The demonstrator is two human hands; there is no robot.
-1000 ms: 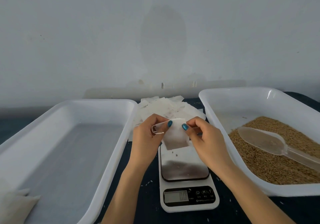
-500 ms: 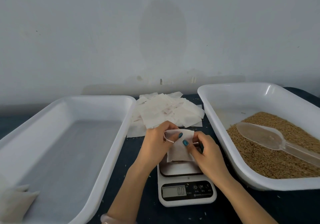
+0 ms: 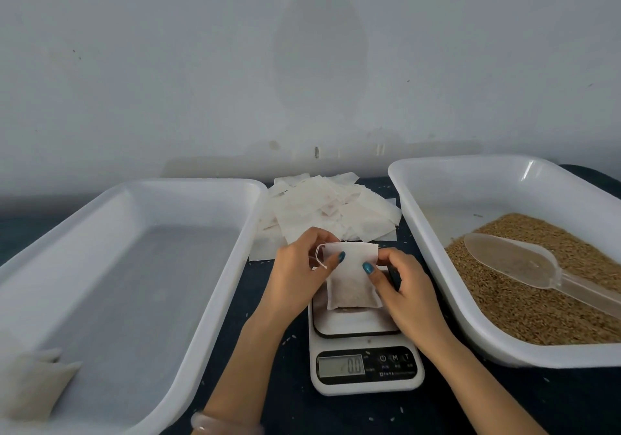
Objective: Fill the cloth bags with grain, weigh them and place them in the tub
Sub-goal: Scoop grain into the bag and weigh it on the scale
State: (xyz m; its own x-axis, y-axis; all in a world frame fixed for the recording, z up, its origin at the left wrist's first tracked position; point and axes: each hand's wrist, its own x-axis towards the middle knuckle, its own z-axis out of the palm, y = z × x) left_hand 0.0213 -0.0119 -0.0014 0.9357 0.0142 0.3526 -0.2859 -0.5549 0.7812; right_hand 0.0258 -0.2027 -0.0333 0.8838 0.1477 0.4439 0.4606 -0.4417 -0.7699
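White cloth bag (image 3: 351, 276) hangs between both hands over the platform of the scale (image 3: 366, 367), at the middle of the dark tabletop (image 3: 292, 384). Its lower half looks darker and fuller. Whether its bottom touches the platform I cannot tell; the display reads 0.0. The left hand (image 3: 299, 273) pinches the bag's top left corner by the drawstring, thumb in front. The right hand (image 3: 403, 290) pinches the top right corner, fingers curled behind. Loose empty bags lie in a pile (image 3: 336, 209) toward the far edge. The left tub (image 3: 188, 184) holds one filled bag (image 3: 33, 384) in its near left corner. The right tub (image 3: 453, 192) holds grain (image 3: 537, 300) with a clear scoop (image 3: 510, 260) lying on it.
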